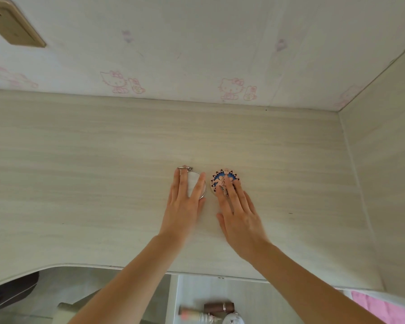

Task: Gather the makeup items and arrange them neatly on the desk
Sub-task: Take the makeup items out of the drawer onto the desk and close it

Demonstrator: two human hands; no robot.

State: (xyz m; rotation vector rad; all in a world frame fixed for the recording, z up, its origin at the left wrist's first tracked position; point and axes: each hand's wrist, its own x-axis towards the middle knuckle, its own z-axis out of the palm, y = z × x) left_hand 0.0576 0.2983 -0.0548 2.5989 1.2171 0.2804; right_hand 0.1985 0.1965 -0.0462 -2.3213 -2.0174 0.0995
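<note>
While both lie on the desk [80,183], left hand [185,206] spread flat over mirror [195,184]; right hand [239,213] flat over compact [222,177].

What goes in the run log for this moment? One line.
left hand: flat on silver compact | right hand: flat on patterned compact | compacts: side by side on desk | more makeup: below desk

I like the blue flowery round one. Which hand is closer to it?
Right. The right hand lays straight fingers on the blue patterned compact; the left hand rests on the silver compact beside it.
</note>
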